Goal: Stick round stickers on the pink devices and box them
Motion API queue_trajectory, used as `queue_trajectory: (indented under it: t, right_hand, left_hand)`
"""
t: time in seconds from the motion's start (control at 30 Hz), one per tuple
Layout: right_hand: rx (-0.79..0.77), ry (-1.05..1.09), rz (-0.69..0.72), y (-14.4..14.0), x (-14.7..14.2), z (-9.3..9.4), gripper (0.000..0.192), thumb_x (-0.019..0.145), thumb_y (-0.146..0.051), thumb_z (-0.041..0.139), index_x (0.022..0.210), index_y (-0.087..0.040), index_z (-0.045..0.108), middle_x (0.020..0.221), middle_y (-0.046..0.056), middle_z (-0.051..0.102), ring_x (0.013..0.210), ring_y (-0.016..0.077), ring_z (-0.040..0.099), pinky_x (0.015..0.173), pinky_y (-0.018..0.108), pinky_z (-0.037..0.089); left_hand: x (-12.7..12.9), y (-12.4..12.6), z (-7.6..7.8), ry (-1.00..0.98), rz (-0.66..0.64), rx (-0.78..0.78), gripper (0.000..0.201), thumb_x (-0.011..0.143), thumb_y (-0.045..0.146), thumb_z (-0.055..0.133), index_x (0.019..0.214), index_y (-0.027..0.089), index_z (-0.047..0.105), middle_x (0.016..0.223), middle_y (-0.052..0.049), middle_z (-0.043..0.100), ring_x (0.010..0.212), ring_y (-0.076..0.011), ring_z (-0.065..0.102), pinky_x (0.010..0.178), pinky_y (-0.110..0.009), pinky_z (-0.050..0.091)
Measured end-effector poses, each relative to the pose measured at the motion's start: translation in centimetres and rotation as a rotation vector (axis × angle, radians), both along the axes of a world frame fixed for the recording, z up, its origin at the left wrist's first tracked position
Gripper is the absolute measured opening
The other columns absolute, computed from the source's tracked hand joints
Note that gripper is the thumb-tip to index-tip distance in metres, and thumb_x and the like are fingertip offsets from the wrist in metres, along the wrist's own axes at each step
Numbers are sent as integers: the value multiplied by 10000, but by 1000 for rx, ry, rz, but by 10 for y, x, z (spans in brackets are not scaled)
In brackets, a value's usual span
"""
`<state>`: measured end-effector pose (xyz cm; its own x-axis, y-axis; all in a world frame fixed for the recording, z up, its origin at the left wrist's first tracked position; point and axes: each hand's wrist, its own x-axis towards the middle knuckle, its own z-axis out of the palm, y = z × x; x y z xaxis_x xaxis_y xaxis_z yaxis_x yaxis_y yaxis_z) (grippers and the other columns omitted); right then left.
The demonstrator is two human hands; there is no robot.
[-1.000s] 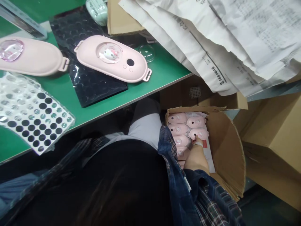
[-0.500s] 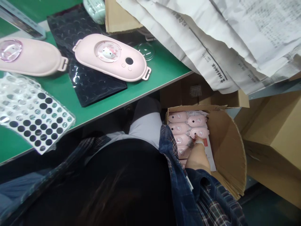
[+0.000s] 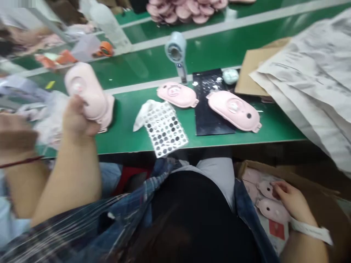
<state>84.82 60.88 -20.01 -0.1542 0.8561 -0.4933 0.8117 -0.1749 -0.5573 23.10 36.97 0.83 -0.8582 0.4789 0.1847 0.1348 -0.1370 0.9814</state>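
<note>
The left hand was closed around a smooth, pale pink oval shell, blurred, held upright above the near left edge of the green table. On the table lay one dotted sticker sheet overhanging the front edge, then two more pink shells, well apart from the raised one. At the right the right hand reached into a cardboard box, fingers curled on a pink shell among at least three packed inside; whether it gripped, I could not tell.
</note>
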Motion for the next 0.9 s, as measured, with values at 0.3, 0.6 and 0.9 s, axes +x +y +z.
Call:
queue_trajectory:
  t: [0.3, 0.6, 0.9]
  right_hand:
    - [434, 598, 753, -47, -284, 151, 152, 902, -342, 650, 928, -220, 738, 886, 53, 758, 722, 197, 690, 672, 298, 545]
    - [797, 214, 1307, -57, -409, 134, 224, 893, -77, 461, 993, -185, 631, 1006, 133, 673, 918, 271, 652, 800, 366, 524]
    - [884, 175, 1413, -57, -409, 138, 274, 908, -65, 417, 1092, -166, 593, 1006, 115, 640, 889, 275, 656, 784, 387, 521]
  left_hand:
    - [56, -46, -64, -188, -72, 126, 748, 650, 502, 914, 1244, 206, 568, 1210, -63, 714, 1132, -283, 672, 957, -410, 573]
    - [104, -96, -84, -282, -329, -28, 761, 792, 538, 834, 1366, 227, 443, 1444, -142, 533, 1373, -370, 511, 1087, -463, 473]
    - [102, -91, -92, -384, -461, 57, 758, 787, 551, 842, 1335, 232, 427, 1306, -118, 568, 1247, -328, 563, 1009, -437, 476]
